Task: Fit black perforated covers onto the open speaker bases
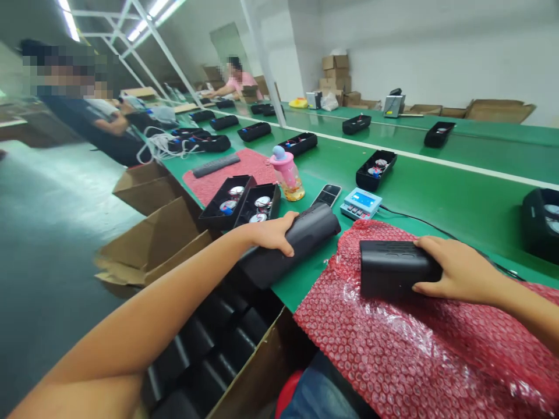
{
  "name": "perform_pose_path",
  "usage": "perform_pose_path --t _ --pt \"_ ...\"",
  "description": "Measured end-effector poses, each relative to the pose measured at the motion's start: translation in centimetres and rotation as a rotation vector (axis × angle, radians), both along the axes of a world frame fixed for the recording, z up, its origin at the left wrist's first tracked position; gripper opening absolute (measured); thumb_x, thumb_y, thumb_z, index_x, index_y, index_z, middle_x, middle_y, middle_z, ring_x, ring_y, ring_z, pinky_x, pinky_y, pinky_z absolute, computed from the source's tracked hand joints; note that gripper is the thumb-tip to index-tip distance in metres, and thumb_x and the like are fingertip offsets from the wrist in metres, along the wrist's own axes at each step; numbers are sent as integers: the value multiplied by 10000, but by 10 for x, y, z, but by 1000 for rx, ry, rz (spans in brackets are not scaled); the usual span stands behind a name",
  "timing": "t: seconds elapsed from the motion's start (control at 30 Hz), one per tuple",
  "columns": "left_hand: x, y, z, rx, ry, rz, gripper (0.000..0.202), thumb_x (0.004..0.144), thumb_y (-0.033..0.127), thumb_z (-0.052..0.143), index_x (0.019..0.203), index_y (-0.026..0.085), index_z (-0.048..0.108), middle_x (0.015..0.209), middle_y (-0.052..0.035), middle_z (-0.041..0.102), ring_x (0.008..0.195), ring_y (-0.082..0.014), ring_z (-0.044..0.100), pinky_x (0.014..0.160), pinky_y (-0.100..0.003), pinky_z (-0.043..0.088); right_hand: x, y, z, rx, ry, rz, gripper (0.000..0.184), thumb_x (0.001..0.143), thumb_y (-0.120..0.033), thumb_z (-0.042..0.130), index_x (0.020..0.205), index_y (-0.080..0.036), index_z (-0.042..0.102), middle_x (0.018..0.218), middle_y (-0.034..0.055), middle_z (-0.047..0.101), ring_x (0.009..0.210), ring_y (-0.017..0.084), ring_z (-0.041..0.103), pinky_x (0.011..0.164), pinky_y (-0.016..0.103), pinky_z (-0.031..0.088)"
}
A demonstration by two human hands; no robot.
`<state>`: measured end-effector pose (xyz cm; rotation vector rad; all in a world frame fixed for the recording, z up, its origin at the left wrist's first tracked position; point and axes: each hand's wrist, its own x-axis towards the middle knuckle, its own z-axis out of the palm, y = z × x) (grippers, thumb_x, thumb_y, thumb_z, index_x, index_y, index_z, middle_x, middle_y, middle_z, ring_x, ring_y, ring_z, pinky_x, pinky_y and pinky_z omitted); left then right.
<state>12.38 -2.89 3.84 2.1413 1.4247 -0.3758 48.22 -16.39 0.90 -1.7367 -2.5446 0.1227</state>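
Note:
My left hand (273,233) is closed over a long black speaker shell (301,244) that lies at the near edge of the green table (437,192). My right hand (454,270) grips a second black speaker shell (391,267), which rests on a sheet of red bubble wrap (393,349) in front of me. Two open black housings (242,203) with round drivers inside sit just beyond my left hand.
A pink bottle (286,174), a phone (327,194) and a small blue-screened tester (361,203) with a black cable stand behind the shells. Several black housings line the table. Cardboard boxes (152,238) sit on the floor at left; one below me holds black shells. Two people work further along.

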Motion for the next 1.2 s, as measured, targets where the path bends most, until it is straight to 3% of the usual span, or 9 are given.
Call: perform_pose_path --t 0.17,0.37,0.53,0.67,0.87,1.2 --pt "-3 -1 -3 32 -19 -6 1096 547 432 624 1436 82 88 1411 -182 386 1210 -305 464 991 -345 390 -8 -2 4 20 -12 -41 446 659 -472 660 967 -176 534 967 92 611 804 286 583 699 410 452" --pt "-12 -3 -13 104 16 -27 1122 582 518 586 1470 91 49 1519 -147 215 1347 -303 313 1108 -361 251 -10 9 14 -102 33 -86 372 664 -481 646 876 -201 523 846 58 591 738 251 555 615 342 395" --pt "-14 -1 -14 133 63 -73 1106 597 541 577 1475 102 68 1492 -138 290 1300 -306 386 1070 -358 314 -9 26 14 -178 55 -163 348 604 -450 659 835 -219 538 829 45 599 738 262 552 601 341 387" --pt "-15 0 -14 135 62 -80 1098 606 541 579 1474 103 68 1502 -132 271 1312 -302 370 1079 -349 304 -6 33 10 -212 78 -188 340 585 -473 656 792 -228 543 881 57 619 770 291 569 604 360 400" --pt "-12 -1 -10 95 85 -43 1097 596 526 591 1472 128 63 1444 -145 364 1232 -300 457 1014 -352 364 -4 32 6 -184 91 -199 379 570 -515 671 792 -231 556 893 73 619 810 325 573 583 363 410" --pt "-6 1 -3 40 37 -5 1031 584 466 628 1434 163 129 1359 -130 452 1127 -293 532 936 -339 420 -6 29 6 -136 100 -184 428 564 -531 675 855 -229 588 862 64 623 771 290 564 610 367 418"
